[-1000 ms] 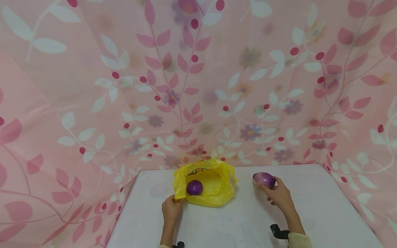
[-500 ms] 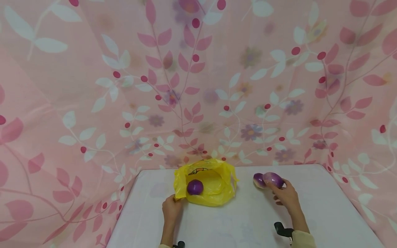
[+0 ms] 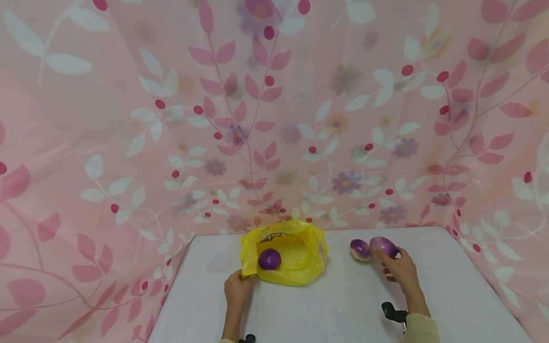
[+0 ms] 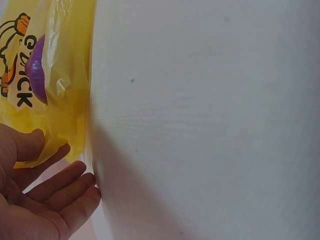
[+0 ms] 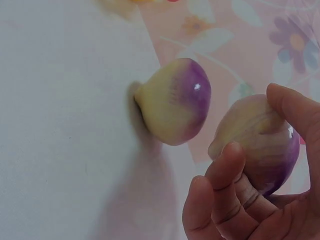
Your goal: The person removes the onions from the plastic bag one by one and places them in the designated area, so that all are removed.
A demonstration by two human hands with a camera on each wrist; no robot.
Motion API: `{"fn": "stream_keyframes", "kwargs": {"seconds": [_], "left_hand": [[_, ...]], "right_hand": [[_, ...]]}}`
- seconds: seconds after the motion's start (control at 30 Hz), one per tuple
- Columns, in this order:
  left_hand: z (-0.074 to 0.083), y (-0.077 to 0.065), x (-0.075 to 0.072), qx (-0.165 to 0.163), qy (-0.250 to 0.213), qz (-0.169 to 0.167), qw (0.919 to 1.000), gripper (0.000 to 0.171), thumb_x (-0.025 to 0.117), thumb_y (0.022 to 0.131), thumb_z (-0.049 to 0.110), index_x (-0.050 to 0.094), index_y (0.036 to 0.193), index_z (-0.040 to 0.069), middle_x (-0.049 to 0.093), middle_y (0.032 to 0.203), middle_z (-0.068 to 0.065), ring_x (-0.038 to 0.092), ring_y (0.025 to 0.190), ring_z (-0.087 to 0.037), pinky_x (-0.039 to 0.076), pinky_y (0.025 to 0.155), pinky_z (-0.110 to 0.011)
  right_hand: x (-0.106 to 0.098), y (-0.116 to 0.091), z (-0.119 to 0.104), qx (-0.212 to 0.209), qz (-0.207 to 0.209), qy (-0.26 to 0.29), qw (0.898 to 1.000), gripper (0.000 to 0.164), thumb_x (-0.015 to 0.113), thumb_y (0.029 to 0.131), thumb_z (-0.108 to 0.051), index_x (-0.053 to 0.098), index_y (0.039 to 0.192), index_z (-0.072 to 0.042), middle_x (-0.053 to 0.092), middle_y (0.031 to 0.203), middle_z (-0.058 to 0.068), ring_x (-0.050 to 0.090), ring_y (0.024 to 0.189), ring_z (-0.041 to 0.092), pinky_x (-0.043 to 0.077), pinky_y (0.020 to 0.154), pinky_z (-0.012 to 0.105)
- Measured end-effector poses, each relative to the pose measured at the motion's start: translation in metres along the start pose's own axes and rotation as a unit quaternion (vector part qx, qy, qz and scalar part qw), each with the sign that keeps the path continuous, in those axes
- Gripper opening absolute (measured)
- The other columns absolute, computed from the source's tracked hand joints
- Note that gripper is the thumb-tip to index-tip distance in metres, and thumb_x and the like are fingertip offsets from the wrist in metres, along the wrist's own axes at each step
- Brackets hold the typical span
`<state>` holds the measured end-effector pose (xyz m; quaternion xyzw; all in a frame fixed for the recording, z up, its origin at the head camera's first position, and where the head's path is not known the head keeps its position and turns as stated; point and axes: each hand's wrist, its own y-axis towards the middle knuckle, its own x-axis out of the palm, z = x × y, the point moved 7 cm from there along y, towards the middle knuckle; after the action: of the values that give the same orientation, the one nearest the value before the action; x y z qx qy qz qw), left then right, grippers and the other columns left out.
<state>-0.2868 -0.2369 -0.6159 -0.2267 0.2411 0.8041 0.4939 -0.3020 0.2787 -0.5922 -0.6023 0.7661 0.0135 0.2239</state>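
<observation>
A yellow plastic bag (image 3: 310, 276) lies with its mouth towards me, a purple onion (image 3: 269, 259) inside at its left. My left hand (image 3: 236, 288) pinches the bag's near left corner between thumb and index finger; its other fingers (image 4: 70, 192) are loosely bent in the left wrist view. My right hand (image 3: 403, 271) grips a glossy purple-and-cream onion (image 3: 383, 247) between thumb and fingers. Just left of it a second purple-and-cream onion (image 3: 360, 250) rests on the table, its pale pointed end (image 5: 142, 95) against the white surface in the right wrist view.
A white-covered table (image 3: 317, 309) spreads under both hands. Behind and beside it hangs a pink floral cloth (image 3: 274, 119). A black wrist mount (image 3: 392, 313) sits by the right sleeve (image 3: 422, 328). Printed lettering (image 4: 25, 75) shows on the bag.
My right hand has moved right with its onion, bringing the second onion into sight on the left, with a small gap now between them. The left hand and bag stay put.
</observation>
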Motion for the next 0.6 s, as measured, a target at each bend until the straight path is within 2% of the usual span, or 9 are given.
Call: {"fn": "stream_keyframes", "kwargs": {"seconds": [0.3, 0.43, 0.6], "left_hand": [[0.0, 0.0, 0.0, 0.005, 0.003, -0.004, 1.0, 0.01, 0.065, 0.079, -0.005, 0.069, 0.075, 0.003, 0.06, 0.068, -0.003, 0.046, 0.062, -0.018, 0.044, 0.062, -0.036], [0.0, 0.0, -0.002, 0.0, 0.003, -0.005, 1.0, 0.009, 0.065, 0.08, -0.004, 0.072, 0.08, 0.002, 0.063, 0.071, -0.004, 0.047, 0.063, -0.019, 0.047, 0.065, -0.039], [0.001, 0.0, 0.0, -0.001, 0.001, -0.01, 0.9999, 0.012, 0.064, 0.079, -0.007, 0.07, 0.076, 0.003, 0.06, 0.07, -0.004, 0.047, 0.064, -0.019, 0.045, 0.066, -0.037]], "right_hand": [[0.001, 0.008, 0.018, 0.027, 0.003, -0.009, 1.0, 0.115, 0.063, 0.083, -0.067, 0.013, 0.149, 0.012, 0.066, 0.09, 0.012, 0.061, 0.07, 0.016, 0.055, 0.062, 0.036], [0.004, 0.012, 0.023, 0.035, 0.002, -0.008, 0.999, 0.117, 0.063, 0.081, -0.068, 0.011, 0.15, 0.01, 0.065, 0.091, 0.013, 0.061, 0.071, 0.017, 0.055, 0.062, 0.035], [0.006, 0.015, 0.028, 0.041, 0.006, -0.009, 0.999, 0.118, 0.063, 0.081, -0.069, 0.01, 0.151, 0.01, 0.065, 0.089, 0.012, 0.06, 0.071, 0.016, 0.055, 0.062, 0.034]]}}
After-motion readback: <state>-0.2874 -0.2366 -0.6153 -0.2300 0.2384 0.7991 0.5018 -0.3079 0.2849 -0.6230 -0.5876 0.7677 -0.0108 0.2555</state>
